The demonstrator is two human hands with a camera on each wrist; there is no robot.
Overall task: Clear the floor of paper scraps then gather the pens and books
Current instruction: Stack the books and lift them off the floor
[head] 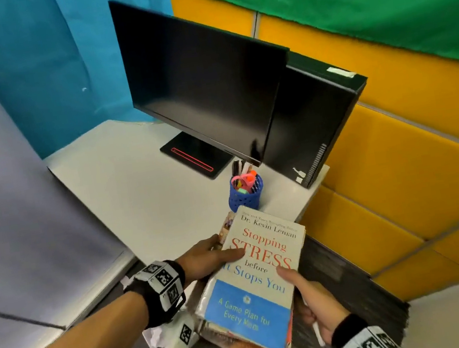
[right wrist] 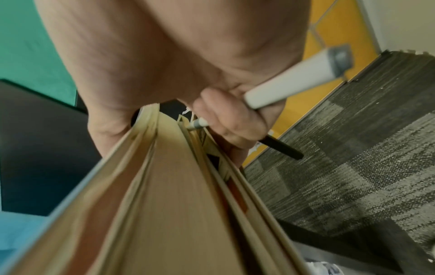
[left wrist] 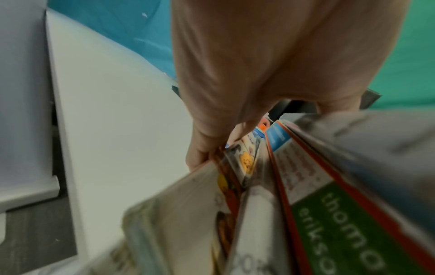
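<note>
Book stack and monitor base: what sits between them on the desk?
In the head view, only the blue pen holder stands between the book stack and monitor base.

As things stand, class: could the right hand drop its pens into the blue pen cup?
Probably not yet: the right hand also grips the book stack, which lies between it and the blue pen cup.

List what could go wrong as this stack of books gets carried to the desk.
The stack of books is uneven, gripped only at its sides by the left hand and right hand; lower books could slide out. The right hand also pinches pens, which might drop. Landing carelessly, the stack could knock over the blue pen holder.
</note>
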